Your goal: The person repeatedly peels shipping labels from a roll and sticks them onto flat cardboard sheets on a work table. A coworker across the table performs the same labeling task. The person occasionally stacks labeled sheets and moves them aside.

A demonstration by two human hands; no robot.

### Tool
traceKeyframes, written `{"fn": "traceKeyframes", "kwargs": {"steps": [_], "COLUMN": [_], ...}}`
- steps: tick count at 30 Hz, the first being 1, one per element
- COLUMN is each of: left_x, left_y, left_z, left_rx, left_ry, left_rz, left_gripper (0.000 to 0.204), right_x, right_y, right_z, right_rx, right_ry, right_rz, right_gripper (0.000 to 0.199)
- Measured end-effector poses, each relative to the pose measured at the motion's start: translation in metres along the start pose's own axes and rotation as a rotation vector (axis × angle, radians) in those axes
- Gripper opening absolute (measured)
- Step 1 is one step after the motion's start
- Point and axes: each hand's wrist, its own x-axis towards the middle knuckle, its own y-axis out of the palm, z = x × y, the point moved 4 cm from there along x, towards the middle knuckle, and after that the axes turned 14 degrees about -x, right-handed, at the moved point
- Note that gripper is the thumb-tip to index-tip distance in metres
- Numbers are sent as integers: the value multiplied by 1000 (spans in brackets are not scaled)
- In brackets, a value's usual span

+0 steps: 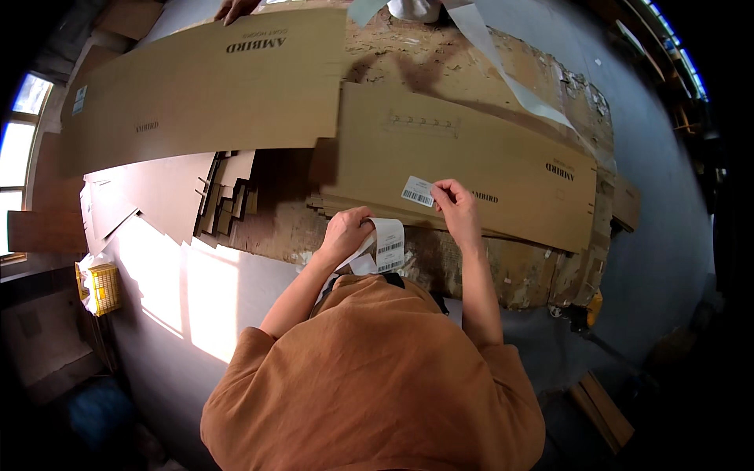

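Observation:
My left hand (348, 235) is closed around a strip of white barcode labels (389, 245), which hangs beside it near my body. Between the fingertips of my right hand (457, 207) is one corner of a single white barcode label (419, 191). That label is over the top flat cardboard sheet (471, 149) of a stack in front of me; whether it is stuck down I cannot tell. Printed lettering and a small drawing of hooks show on the sheet.
At the far left another person's hand (233, 9) touches a large flat cardboard sheet (212, 86). Below it lies another pile of cardboard (149, 192). A pale strip (510, 74) trails across the worn cardboard-covered table (424, 63). A yellow basket (102, 288) stands at the left.

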Motion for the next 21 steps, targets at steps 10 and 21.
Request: {"fn": "traceKeyframes", "kwargs": {"steps": [10,21], "left_x": [47,68], "left_y": [-15,-28], "left_z": [42,93], "left_rx": [-121,-227], "left_ry": [-53,-208], "left_rz": [-54,-68], "left_gripper": [21,22], "right_x": [162,243], "right_y": [105,175], "right_z": [-70,-96], "right_rx": [-38,-178], "right_ry": [64,124], "right_rz": [65,142], "right_gripper": [19,17]}}
